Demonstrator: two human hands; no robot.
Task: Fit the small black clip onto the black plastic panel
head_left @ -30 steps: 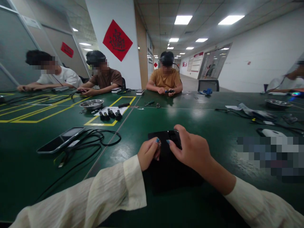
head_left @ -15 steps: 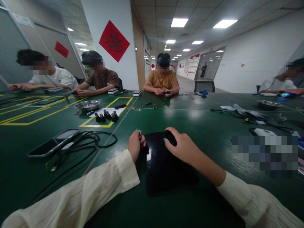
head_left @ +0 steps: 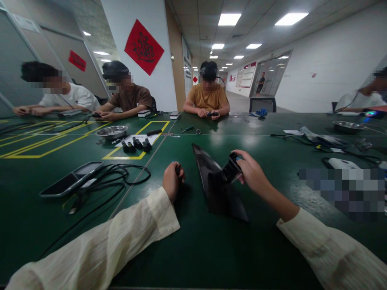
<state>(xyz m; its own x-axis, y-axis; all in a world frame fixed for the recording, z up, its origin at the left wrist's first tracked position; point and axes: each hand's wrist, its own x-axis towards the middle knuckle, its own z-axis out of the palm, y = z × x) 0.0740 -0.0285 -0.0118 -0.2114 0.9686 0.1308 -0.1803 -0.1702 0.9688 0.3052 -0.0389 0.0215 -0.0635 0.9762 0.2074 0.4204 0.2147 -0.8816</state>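
Note:
My right hand [head_left: 255,175] grips the short black neck of a black stand with a wide flat base plate [head_left: 225,200]. The stand is tilted, its plate leaning over the table with the glossy side partly showing. My left hand [head_left: 172,179] is closed just left of the plate, apart from it. A small dark bit shows at its thumb, but what the fingers hold is too small to name.
A grey tray-like device [head_left: 71,179] and a coiled black cable [head_left: 121,177] lie left. Beyond are black cylindrical parts [head_left: 137,145], a metal bowl [head_left: 111,132] and a screwdriver [head_left: 188,129]. Bags and cables [head_left: 320,139] lie right. Several people sit around the table.
My right hand has tipped the stand up from lying flat and turned it, the neck now facing right. My left hand stays closed in nearly the same place.

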